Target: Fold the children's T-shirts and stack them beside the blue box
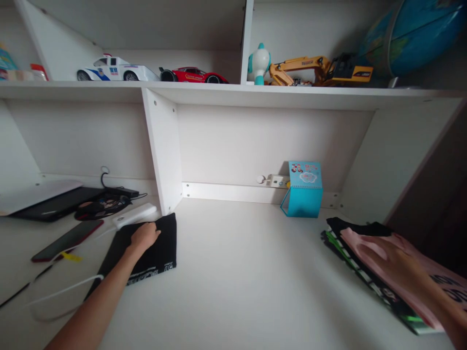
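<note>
A folded black shirt (166,243) with pale lettering lies flat on the left part of the desk. My left hand (145,236) rests on it with curled fingers, closed on the cloth near its upper edge. At the far right is a stack of folded clothes, edges of black, green and white (359,270) showing below. A pink shirt (419,253) with dark letters is on top. My right hand (392,257) lies over the pink shirt, its fingers stretched out and the thumb apart.
A teal desk calendar (302,201) stands at the back by a power socket (279,181). Left of the black shirt are a phone (67,240), a white device (134,215), cables and a dark laptop (54,206). Toy vehicles and a globe (412,36) sit on the shelf (219,92) above.
</note>
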Demonstrator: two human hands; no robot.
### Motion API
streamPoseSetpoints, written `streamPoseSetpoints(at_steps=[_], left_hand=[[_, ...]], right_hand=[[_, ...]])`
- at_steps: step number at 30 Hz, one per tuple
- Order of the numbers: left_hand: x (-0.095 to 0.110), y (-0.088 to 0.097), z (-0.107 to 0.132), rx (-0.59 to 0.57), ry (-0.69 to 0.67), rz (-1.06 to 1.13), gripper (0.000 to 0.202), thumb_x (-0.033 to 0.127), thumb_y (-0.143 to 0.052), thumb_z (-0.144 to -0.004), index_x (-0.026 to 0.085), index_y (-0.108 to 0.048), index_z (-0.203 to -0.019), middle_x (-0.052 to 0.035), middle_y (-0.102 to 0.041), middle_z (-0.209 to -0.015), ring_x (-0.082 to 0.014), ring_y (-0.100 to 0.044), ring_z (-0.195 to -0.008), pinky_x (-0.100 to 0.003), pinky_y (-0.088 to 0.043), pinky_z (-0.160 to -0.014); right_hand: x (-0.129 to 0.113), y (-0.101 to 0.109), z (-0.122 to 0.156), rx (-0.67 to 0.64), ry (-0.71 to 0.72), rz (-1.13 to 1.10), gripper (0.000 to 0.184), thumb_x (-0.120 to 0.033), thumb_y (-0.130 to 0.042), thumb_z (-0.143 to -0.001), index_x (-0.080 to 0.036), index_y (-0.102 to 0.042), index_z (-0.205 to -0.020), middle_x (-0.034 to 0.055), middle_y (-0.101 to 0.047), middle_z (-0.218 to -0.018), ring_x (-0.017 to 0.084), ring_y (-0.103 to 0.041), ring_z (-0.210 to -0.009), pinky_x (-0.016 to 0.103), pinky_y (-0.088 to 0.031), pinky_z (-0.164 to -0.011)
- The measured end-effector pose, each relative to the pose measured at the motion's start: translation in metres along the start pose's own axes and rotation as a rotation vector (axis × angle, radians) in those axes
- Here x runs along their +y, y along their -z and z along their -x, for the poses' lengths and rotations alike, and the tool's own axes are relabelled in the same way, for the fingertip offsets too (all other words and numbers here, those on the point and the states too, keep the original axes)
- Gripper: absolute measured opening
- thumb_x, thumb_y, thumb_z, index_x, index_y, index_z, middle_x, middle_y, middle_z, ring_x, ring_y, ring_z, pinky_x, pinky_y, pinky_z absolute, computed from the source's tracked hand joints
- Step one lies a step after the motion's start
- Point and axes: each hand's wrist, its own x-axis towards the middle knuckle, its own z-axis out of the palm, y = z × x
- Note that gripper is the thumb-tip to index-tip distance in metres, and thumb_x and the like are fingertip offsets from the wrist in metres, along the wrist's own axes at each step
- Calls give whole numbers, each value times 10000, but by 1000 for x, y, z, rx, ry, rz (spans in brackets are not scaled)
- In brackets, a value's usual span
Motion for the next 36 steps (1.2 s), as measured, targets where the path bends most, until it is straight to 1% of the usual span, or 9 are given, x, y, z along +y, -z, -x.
streamPoseSetpoints(at_steps=[7,11,15,19,24,26,29,32,36], left_hand=[[31,4,7,42,-105,101,202,270,-400,-800,172,-549,-706,-68,-628,-771,-226,-588,-739,-253,-365,-570],[108,26,49,83,-463,336,143,242,-434,-779,180,-524,-688,-7,-587,-677,-160,-552,-667,-218,-355,-593],[186,45,121,-96,-911,564,100,207,-447,-772,174,-513,-704,13,-549,-675,-113,-512,-612,-194,-364,-578],[218,57,160,-361,-1241,634,84,162,-468,-760,180,-546,-786,1,-562,-787,-111,-539,-702,-189,-411,-644],[216,75,149,-164,-1252,731,582,179,-628,-660,234,-448,-1211,-68,-460,-1232,-222,-405,-1138,-320,-325,-968],[211,79,141,-281,-1237,698,616,246,-686,-626,231,-470,-1202,-50,-533,-1159,-234,-464,-1077,-316,-373,-915],[202,82,135,-513,-1186,611,315,296,-650,-674,175,-613,-962,-6,-635,-849,-183,-583,-787,-241,-445,-687],[190,89,140,-653,-1148,575,196,325,-633,-690,158,-643,-791,7,-639,-706,-151,-582,-638,-204,-422,-548],[170,107,148,-769,-1140,603,162,323,-628,-700,164,-646,-718,5,-641,-652,-136,-576,-585,-193,-417,-521]], right_hand=[[-86,13,1,-55,124,-103,363,-436,-393,-808,-162,-557,-980,173,-594,-1071,314,-536,-1043,455,-384,-904],[-157,-10,12,-214,241,-253,386,-394,-396,-830,-132,-532,-1078,156,-554,-1138,255,-520,-1064,408,-361,-944],[-212,-38,23,-503,383,-452,584,-337,-574,-729,-216,-386,-1269,70,-545,-1179,169,-579,-926,266,-462,-761],[-241,-45,35,-665,454,-592,246,-101,-558,-601,-157,-593,-838,9,-636,-799,165,-585,-755,232,-444,-650],[-253,-4,40,-566,468,-713,320,-22,-455,-605,-162,-562,-872,0,-603,-862,151,-544,-831,231,-421,-722],[-255,25,38,-552,489,-799,279,-23,-455,-634,-169,-548,-852,-14,-580,-808,127,-529,-766,217,-414,-680],[-254,69,37,-450,475,-893,125,-79,-492,-703,-182,-520,-769,-19,-535,-701,111,-508,-669,204,-409,-594],[-249,105,45,-201,412,-956,72,-210,-579,-722,-223,-535,-777,-13,-521,-658,124,-502,-594,222,-415,-511],[-244,137,54,319,101,-1036,208,-317,-674,-666,-306,-544,-828,-26,-463,-638,108,-413,-456,229,-325,-370]])
